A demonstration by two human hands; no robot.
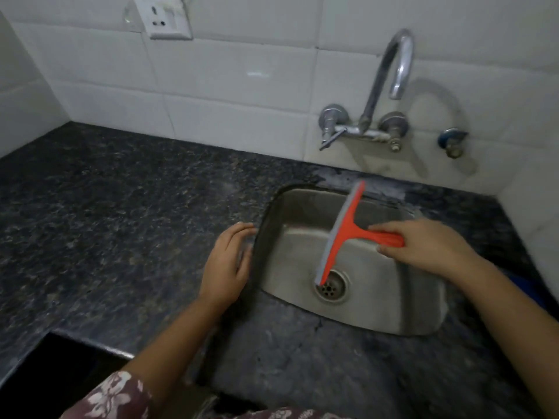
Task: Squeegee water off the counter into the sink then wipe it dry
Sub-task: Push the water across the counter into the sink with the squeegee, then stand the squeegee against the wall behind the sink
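An orange squeegee [344, 231] with a grey rubber blade hangs over the steel sink [378, 300]. My right hand [423, 246] grips its handle from the right. The blade runs from the sink's back rim down toward the drain [331, 287]. Flat on the dark speckled granite counter [121, 213], my left hand [227, 264] rests with its fingers apart, just left of the sink's left rim, holding nothing.
A chrome wall tap [390, 83] arches over the back of the sink, with a small blue valve [452, 142] to its right. White tiles back the counter and carry a socket [165, 18]. The counter edge drops away at the lower left.
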